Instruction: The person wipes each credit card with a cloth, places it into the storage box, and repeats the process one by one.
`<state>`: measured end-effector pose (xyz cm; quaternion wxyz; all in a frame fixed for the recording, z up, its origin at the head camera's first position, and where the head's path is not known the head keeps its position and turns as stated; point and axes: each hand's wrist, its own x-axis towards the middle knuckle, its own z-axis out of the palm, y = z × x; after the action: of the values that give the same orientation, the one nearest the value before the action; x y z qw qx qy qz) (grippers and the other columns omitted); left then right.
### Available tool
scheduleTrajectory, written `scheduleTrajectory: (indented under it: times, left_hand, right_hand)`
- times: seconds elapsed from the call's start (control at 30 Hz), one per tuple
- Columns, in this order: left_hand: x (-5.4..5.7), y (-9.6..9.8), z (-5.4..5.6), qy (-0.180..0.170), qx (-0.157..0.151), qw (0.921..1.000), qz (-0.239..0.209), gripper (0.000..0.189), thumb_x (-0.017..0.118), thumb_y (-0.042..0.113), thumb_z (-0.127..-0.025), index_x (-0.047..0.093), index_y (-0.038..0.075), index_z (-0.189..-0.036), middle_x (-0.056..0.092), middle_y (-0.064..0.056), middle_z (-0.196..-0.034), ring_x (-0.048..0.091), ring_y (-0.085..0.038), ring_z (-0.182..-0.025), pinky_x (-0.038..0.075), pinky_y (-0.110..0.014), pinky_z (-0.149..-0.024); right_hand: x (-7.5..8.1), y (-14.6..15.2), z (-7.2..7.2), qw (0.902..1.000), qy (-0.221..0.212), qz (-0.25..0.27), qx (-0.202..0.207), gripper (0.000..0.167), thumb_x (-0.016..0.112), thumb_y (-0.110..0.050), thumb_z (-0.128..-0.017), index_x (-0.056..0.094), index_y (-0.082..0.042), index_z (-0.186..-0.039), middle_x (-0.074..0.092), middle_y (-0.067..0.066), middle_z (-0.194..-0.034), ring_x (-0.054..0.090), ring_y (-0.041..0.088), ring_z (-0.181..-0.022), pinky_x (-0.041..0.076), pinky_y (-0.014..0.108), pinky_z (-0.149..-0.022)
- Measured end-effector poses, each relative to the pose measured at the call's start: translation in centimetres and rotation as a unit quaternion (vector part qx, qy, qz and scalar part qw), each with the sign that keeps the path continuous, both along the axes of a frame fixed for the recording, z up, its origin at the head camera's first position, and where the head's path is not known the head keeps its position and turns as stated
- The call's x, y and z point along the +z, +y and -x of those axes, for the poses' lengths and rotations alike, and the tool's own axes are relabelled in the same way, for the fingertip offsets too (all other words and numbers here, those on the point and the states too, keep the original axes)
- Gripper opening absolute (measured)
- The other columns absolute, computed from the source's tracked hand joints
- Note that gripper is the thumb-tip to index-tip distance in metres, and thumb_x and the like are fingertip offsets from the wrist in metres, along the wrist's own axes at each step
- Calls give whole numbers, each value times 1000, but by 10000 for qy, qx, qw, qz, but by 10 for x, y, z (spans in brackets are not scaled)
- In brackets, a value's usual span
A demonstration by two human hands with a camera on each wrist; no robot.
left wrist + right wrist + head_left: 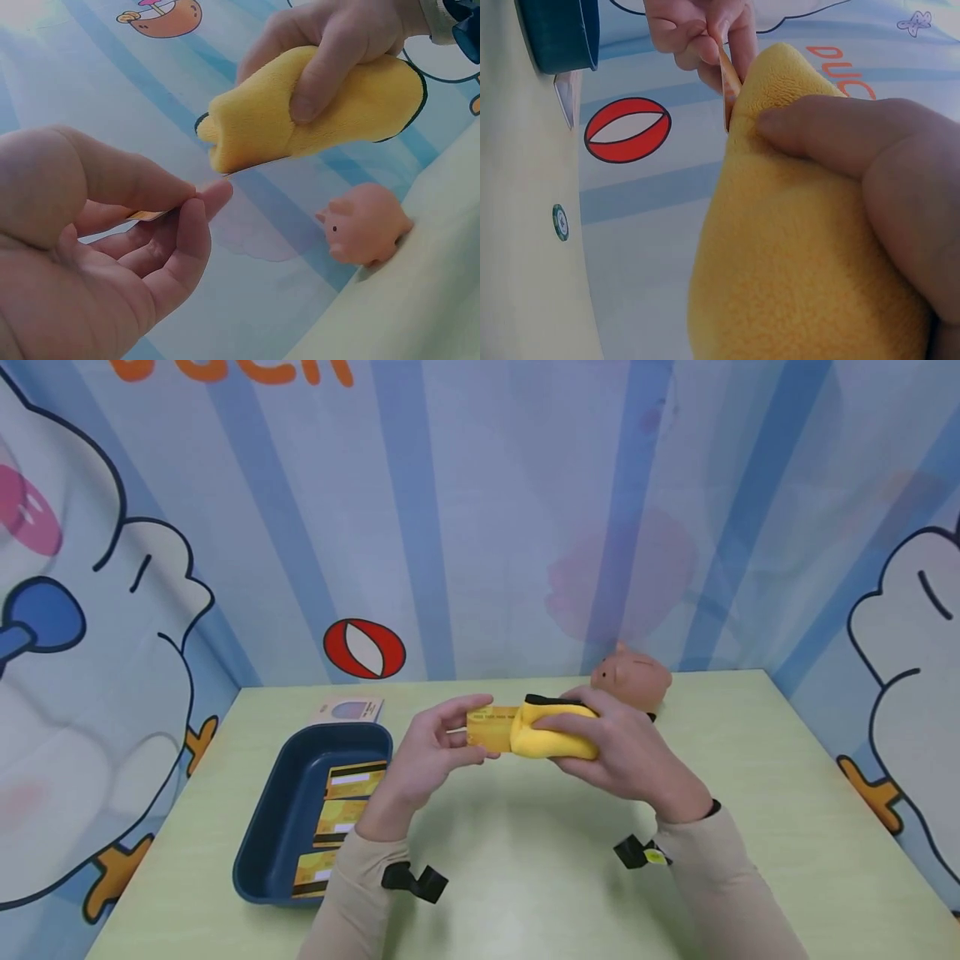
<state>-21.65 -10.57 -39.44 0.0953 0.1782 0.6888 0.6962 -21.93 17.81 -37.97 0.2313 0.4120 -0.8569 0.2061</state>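
Observation:
My left hand pinches a golden bank card by its outer end, above the middle of the table. The card's other end goes into or behind the mouth of a soft yellow plush pouch; which of the two is hard to tell. My right hand grips that pouch, its thumb pressed into the fabric, as the right wrist view shows. In the left wrist view the pouch tilts down toward the left fingers, and the card is seen nearly edge-on.
A dark blue tray stands at the left with golden cards lying in it. Behind it lies a flat printed card or booklet. A pink toy pig sits at the back right. The right wrist view shows a green-rimmed chip on the table.

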Motion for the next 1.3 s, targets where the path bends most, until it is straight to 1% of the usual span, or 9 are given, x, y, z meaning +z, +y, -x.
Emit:
scheduleTrajectory:
  times: [0.13,0.37,0.57,0.67,0.83,0.9,1.07,1.17,1.3]
  left_hand:
    - [0,-2,0,4,60,10000,-28,63,63,-13,-95,51,6,-154,58,-22,-145,75,-32,-106,63,-31,-87]
    - [-1,-3,0,-75,96,9999,-33,64,62,-13,-94,51,7,-154,55,-24,-148,75,-31,-106,63,-32,-87]
    - [-1,-3,0,-123,154,9998,30,63,63,-11,-94,52,7,-154,59,-22,-143,75,-31,-105,63,-33,-87]
    - [-1,-3,0,-150,169,9997,51,63,64,-11,-94,53,7,-153,61,-23,-140,74,-33,-107,63,-33,-86]
    - [-1,-3,0,-233,214,9995,56,63,66,-10,-93,54,8,-152,59,-23,-143,71,-39,-113,62,-30,-84]
    - [-1,-3,1,-240,238,9994,97,63,65,-10,-93,54,8,-152,59,-22,-144,72,-38,-112,62,-30,-85]
    - [-4,-4,2,-227,231,9993,170,62,64,-9,-96,52,9,-154,59,-19,-146,76,-31,-104,62,-33,-89]
    - [-6,-4,3,-227,201,9995,134,61,62,-9,-98,51,10,-155,61,-21,-144,76,-31,-103,63,-34,-90]
    - [-9,0,4,-342,408,9985,123,61,59,-7,-100,49,15,-156,64,-22,-140,77,-33,-102,64,-35,-87]
  right_hand:
    - [1,4,2,10000,-40,53,-13,38,89,-23,-84,77,-25,-120,65,8,-119,65,24,-101,60,39,-74]
    - [1,8,3,10000,-30,37,-66,36,88,-23,-84,78,-24,-118,65,8,-119,65,23,-99,60,39,-72]
    - [3,10,3,9999,35,55,-87,35,88,-21,-83,79,-24,-116,65,7,-117,64,22,-98,59,38,-71]
    - [3,11,3,9999,2,54,-89,35,87,-21,-83,79,-24,-116,65,7,-117,64,21,-98,58,38,-71]
    - [4,12,2,9999,-76,34,-126,35,87,-21,-84,79,-24,-118,65,7,-118,64,21,-99,58,39,-72]
    - [4,13,3,9999,-50,38,-159,36,87,-22,-84,78,-24,-119,65,8,-119,63,22,-100,59,40,-73]
    - [5,14,4,9996,122,79,-239,40,89,-23,-83,77,-25,-121,65,10,-120,63,25,-103,59,43,-74]
    - [5,15,4,9994,181,113,-261,43,90,-24,-82,77,-25,-123,65,12,-121,63,26,-104,60,43,-74]
    - [4,17,4,9993,202,184,-251,42,90,-23,-82,77,-24,-122,66,11,-120,63,26,-104,59,43,-73]
